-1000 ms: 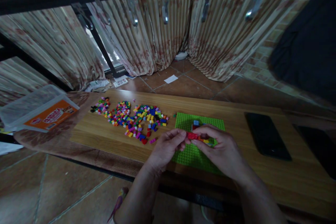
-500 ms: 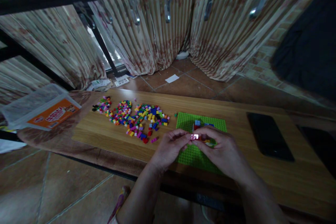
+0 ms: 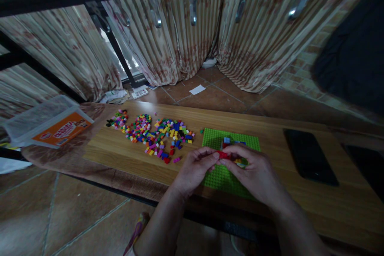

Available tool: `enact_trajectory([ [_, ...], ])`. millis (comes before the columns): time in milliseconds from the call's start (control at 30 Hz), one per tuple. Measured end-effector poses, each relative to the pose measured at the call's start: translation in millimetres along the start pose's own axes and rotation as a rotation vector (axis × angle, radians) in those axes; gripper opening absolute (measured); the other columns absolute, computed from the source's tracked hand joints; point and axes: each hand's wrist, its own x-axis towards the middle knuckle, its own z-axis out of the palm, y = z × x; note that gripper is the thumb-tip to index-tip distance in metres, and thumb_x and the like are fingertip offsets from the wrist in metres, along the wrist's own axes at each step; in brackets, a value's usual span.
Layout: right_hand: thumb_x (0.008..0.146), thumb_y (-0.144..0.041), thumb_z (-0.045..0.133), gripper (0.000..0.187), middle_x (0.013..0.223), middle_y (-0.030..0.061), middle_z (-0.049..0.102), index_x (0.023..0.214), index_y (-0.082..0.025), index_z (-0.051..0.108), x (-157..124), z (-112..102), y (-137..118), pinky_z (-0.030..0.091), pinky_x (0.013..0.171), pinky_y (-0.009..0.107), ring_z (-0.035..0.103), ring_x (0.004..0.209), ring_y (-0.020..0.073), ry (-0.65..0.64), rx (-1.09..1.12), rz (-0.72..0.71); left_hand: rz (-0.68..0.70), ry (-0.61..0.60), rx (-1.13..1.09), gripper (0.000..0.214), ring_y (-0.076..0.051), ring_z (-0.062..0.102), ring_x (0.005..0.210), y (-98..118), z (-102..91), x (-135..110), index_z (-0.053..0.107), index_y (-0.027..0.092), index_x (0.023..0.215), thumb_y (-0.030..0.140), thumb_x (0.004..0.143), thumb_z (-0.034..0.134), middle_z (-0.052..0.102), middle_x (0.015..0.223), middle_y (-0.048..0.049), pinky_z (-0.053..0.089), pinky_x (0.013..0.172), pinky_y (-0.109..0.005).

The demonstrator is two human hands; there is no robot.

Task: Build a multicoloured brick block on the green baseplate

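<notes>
Clock positions refer to the red brick piece (image 3: 222,155), located above the green baseplate (image 3: 217,181). Clear plastic bin (image 3: 22,126): 9 o'clock, orange label visible. Loose bricks (image 3: 168,130): spread on the tabletop (image 3: 120,156), between 9 and 10 o'clock. Left hand (image 3: 195,167): between 8 and 9 o'clock, fingertips pinching the piece. Light-blue brick (image 3: 227,140): toward 1 o'clock. Right hand (image 3: 254,166): between 3 and 4 o'clock, gripping the piece's opposite end. Dark flat device (image 3: 311,157): 3 o'clock.

The right hand (image 3: 255,166) partly hides the red piece (image 3: 222,155) and green baseplate (image 3: 220,180); a dark shape (image 3: 355,50) at two o'clock is cropped.
</notes>
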Motion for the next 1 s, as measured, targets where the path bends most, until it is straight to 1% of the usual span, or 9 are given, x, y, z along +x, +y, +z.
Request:
enact_trajectory([
  [167, 0.084, -0.034, 0.068, 0.012, 0.082, -0.0013, 0.065, 0.088, -0.023, 0.065, 0, 2, 1, 0.046, 0.071, 0.027, 0.060, 0.076, 0.0138, 0.025, 0.005, -0.001, 0.015, 0.002, 0.007, 0.028, -0.008, 0.044, 0.058, 1, 1.2, -1, 0.066, 0.013, 0.076, 0.041, 0.076, 0.071, 0.054, 0.062, 0.0026, 0.033, 0.057, -0.023],
  [267, 0.083, -0.036, 0.068, 0.015, 0.085, -0.0008, 0.066, 0.091, -0.024, 0.066, -1, 2, 2, 0.047, 0.073, 0.027, 0.061, 0.079, 0.0145, -0.005, 0.025, 0.007, 0.028, 0.009, 0.029, 0.031, -0.009, 0.045, 0.058, 1, 0.5, -1, 0.064, 0.014, 0.071, 0.044, 0.078, 0.068, 0.053, 0.061, 0.0025, 0.033, 0.057, -0.023],
  [433, 0.084, -0.037, 0.067, 0.029, 0.093, -0.0007, 0.069, 0.111, -0.027, 0.064, -4, -1, 2, 0.050, 0.077, 0.028, 0.064, 0.084, 0.0145, -0.033, 0.095, 0.012, 0.038, -0.021, 0.055, 0.031, -0.009, 0.045, 0.058, 3, -2.2, -1, 0.063, 0.014, 0.070, 0.044, 0.080, 0.067, 0.054, 0.062, 0.0018, 0.035, 0.059, -0.023],
  [533, 0.086, -0.037, 0.063, 0.032, 0.097, 0.0003, 0.070, 0.117, -0.028, 0.062, -6, -4, -1, 0.052, 0.077, 0.028, 0.065, 0.088, 0.0149, -0.075, 0.093, 0.002, 0.051, -0.051, 0.072, 0.033, -0.009, 0.046, 0.059, 5, -3.3, -2, 0.062, 0.014, 0.068, 0.044, 0.081, 0.067, 0.056, 0.062, 0.0012, 0.035, 0.059, -0.023],
  [600, 0.088, -0.036, 0.061, 0.029, 0.098, 0.0006, 0.070, 0.116, -0.027, 0.063, -6, -5, -3, 0.052, 0.076, 0.027, 0.065, 0.089, 0.0151, -0.096, 0.090, -0.003, 0.048, -0.062, 0.078, 0.033, -0.009, 0.047, 0.060, 6, -3.4, -2, 0.062, 0.014, 0.068, 0.045, 0.080, 0.067, 0.057, 0.063, 0.0006, 0.035, 0.060, -0.023],
  [767, 0.087, -0.036, 0.063, 0.020, 0.093, 0.0000, 0.070, 0.103, -0.026, 0.067, -4, -5, -3, 0.050, 0.079, 0.029, 0.064, 0.087, 0.0156, -0.101, 0.104, 0.008, 0.027, -0.051, 0.070, 0.035, -0.009, 0.046, 0.059, 4, -1.5, -2, 0.063, 0.014, 0.069, 0.047, 0.079, 0.067, 0.056, 0.062, 0.0011, 0.036, 0.060, -0.023],
  [833, 0.085, -0.038, 0.064, 0.020, 0.093, 0.0004, 0.070, 0.102, -0.026, 0.068, -3, -7, 3, 0.050, 0.080, 0.031, 0.064, 0.086, 0.0165, -0.038, 0.087, 0.027, 0.014, -0.029, 0.068, 0.035, -0.009, 0.047, 0.059, 3, -1.3, -2, 0.064, 0.014, 0.071, 0.048, 0.078, 0.067, 0.058, 0.064, 0.0003, 0.036, 0.060, -0.024],
  [867, 0.085, -0.039, 0.065, 0.021, 0.094, 0.0008, 0.070, 0.102, -0.026, 0.068, -3, -9, 7, 0.050, 0.080, 0.032, 0.064, 0.086, 0.0171, 0.019, 0.065, 0.043, 0.007, -0.009, 0.071, 0.035, -0.009, 0.048, 0.060, 2, -1.4, -2, 0.065, 0.014, 0.073, 0.048, 0.078, 0.067, 0.059, 0.066, -0.0004, 0.036, 0.060, -0.024],
  [1000, 0.081, -0.044, 0.067, 0.028, 0.096, 0.0038, 0.070, 0.101, -0.025, 0.070, -1, -20, 27, 0.050, 0.078, 0.037, 0.064, 0.083, 0.0201, 0.310, -0.067, 0.182, -0.007, 0.088, 0.085, 0.033, -0.009, 0.049, 0.060, 2, -2.7, -1, 0.067, 0.014, 0.077, 0.047, 0.076, 0.069, 0.063, 0.069, -0.0017, 0.036, 0.059, -0.023],
])
